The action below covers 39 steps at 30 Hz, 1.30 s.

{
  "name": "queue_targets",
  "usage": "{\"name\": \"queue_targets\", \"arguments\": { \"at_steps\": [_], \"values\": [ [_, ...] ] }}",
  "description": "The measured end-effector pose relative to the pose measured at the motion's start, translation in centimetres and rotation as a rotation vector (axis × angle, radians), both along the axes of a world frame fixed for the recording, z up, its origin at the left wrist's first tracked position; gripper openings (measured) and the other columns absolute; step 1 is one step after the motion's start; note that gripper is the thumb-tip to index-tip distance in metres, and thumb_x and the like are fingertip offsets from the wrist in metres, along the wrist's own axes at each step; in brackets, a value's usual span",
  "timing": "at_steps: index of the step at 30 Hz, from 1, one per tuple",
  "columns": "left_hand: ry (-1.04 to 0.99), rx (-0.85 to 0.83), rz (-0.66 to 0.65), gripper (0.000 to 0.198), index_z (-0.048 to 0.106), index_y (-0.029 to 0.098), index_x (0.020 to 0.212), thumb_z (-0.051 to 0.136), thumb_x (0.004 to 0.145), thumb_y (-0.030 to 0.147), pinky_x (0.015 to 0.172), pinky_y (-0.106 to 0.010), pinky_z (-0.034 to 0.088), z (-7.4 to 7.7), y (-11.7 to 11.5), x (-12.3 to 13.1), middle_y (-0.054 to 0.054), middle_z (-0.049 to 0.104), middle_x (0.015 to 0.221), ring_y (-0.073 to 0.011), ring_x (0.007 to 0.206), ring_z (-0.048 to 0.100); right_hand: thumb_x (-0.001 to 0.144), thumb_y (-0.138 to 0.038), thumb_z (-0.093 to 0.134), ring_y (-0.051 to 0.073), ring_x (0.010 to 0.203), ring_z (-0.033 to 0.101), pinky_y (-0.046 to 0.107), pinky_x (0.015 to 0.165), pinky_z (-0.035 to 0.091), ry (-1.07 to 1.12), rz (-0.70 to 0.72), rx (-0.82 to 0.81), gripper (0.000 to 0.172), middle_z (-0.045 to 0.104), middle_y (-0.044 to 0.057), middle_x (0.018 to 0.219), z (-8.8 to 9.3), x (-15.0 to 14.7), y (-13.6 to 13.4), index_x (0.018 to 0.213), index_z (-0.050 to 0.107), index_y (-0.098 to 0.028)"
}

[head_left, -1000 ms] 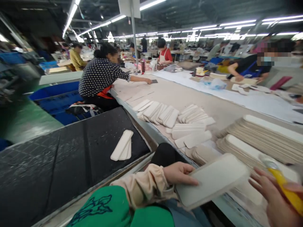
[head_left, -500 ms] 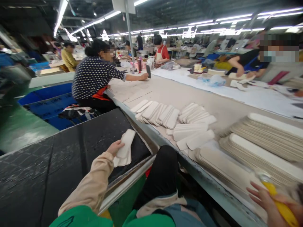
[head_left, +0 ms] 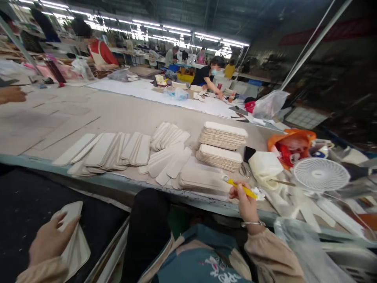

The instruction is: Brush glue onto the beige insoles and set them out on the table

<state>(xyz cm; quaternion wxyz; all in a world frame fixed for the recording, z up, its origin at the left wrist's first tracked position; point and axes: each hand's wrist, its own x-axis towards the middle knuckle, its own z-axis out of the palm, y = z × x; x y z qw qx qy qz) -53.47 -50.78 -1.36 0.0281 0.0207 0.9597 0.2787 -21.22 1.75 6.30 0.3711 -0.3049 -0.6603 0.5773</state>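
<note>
At the lower left, my left hand [head_left: 48, 241] grips a few cream rounded strips [head_left: 79, 247] over the black board [head_left: 17, 220], thumb and fingers closed on the top strip. My right hand [head_left: 246, 204] is closed around a yellow-handled brush [head_left: 244, 189]. Its pale tip points left, over the near end of a low pile of beige strips [head_left: 203, 179]. Fanned rows of cream strips [head_left: 101, 151] lie left of that pile along the table's near side. Behind it stand two neat stacks of strips [head_left: 221, 135].
Right of the stacks are scissors [head_left: 244, 169], a dark phone-like object [head_left: 249, 153], a cream block [head_left: 265, 165], an orange bag [head_left: 290, 141] and a white fan [head_left: 321, 175]. A co-worker's hand [head_left: 13, 95] reaches in at far left. Another person [head_left: 207, 76] works across the table [head_left: 126, 106].
My view has swung right, bringing the fan and orange bag into sight. The brush in my right hand now lies over the near pile. My left hand still holds strips above the black board.
</note>
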Motion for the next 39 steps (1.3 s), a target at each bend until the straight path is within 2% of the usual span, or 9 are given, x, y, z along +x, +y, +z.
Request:
{"name": "queue_targets", "arguments": {
  "at_steps": [1,3,7,9,11,16,20,28,39],
  "values": [
    [0.095,0.122,0.029,0.053,0.061,0.023,0.103,0.059,0.067,0.062,0.074,-0.050,0.059,1.2,3.6,0.7,-0.007,0.072,0.083,-0.0326,0.084,0.071,0.087,-0.062,0.060,0.013,0.054,0.054,0.025,0.051,0.048,0.007,-0.002,-0.018,0.045,0.060,-0.001,0.066,0.0,-0.2,0.1,0.100,0.058,-0.018],
    [0.188,0.366,-0.103,0.059,0.059,0.018,0.116,0.060,0.072,0.057,0.092,-0.048,0.055,3.4,11.7,2.5,-0.014,0.068,0.116,-0.0310,0.107,0.066,0.087,-0.063,0.058,0.011,0.051,0.049,0.022,0.048,0.042,0.017,-0.005,-0.053,0.047,0.056,-0.002,0.061,0.0,-0.7,0.4,0.100,0.061,-0.018],
    [0.208,0.514,-0.687,0.059,0.056,0.019,0.128,0.064,0.079,0.050,0.112,-0.046,0.039,5.7,27.0,5.7,-0.014,0.060,0.134,-0.0277,0.128,0.053,0.084,-0.060,0.063,0.009,0.046,0.041,0.020,0.044,0.032,0.123,-0.006,-0.155,0.043,0.048,-0.004,0.052,0.7,-2.1,1.4,0.095,0.065,-0.018],
    [0.152,0.505,-0.860,0.064,0.051,0.019,0.136,0.065,0.081,0.048,0.117,-0.046,0.032,5.5,32.2,6.5,-0.015,0.052,0.143,-0.0284,0.137,0.043,0.079,-0.057,0.069,0.008,0.044,0.036,0.019,0.042,0.029,0.206,0.015,-0.269,0.039,0.043,-0.006,0.050,1.5,-2.5,1.9,0.090,0.065,-0.020],
    [0.070,0.442,-0.958,0.076,0.044,0.019,0.143,0.070,0.078,0.048,0.119,-0.050,0.027,4.6,35.3,6.7,-0.016,0.042,0.151,-0.0322,0.144,0.031,0.076,-0.058,0.071,0.007,0.043,0.031,0.018,0.041,0.026,0.251,0.066,-0.388,0.039,0.038,-0.007,0.050,2.3,-2.7,2.3,0.085,0.064,-0.021],
    [-0.030,0.304,-1.105,0.098,0.032,0.021,0.151,0.077,0.069,0.051,0.119,-0.056,0.019,2.5,36.9,6.0,-0.015,0.029,0.159,-0.0389,0.149,0.014,0.078,-0.072,0.061,0.006,0.041,0.025,0.018,0.039,0.021,0.245,0.147,-0.446,0.050,0.030,-0.008,0.050,2.6,-2.6,2.6,0.078,0.062,-0.022],
    [-0.004,0.302,-1.116,0.091,0.032,0.022,0.150,0.076,0.072,0.043,0.120,-0.051,0.022,2.2,36.5,5.5,-0.013,0.035,0.156,-0.0347,0.147,0.022,0.077,-0.072,0.062,0.007,0.041,0.028,0.020,0.040,0.022,0.170,0.107,-0.377,0.052,0.032,-0.007,0.047,1.3,-3.0,2.8,0.075,0.066,-0.020],
    [0.057,0.344,-1.120,0.088,0.039,0.022,0.146,0.079,0.070,0.039,0.116,-0.052,0.029,1.8,36.6,5.4,-0.014,0.047,0.147,-0.0348,0.141,0.035,0.080,-0.042,0.061,0.011,0.045,0.037,0.025,0.044,0.028,-0.007,0.051,-0.068,0.026,0.041,-0.006,0.048,0.3,-5.1,3.1,0.084,0.066,-0.017],
    [0.112,0.390,-1.147,0.108,0.028,0.020,0.150,0.084,0.062,0.048,0.109,-0.052,0.034,2.0,36.7,5.6,-0.016,0.057,0.135,-0.0342,0.128,0.049,0.072,-0.040,0.066,0.011,0.046,0.041,0.025,0.046,0.032,-0.080,0.228,-0.136,0.023,0.047,-0.005,0.051,-0.6,-9.8,-0.7,0.079,0.065,-0.018]
  ]
}}
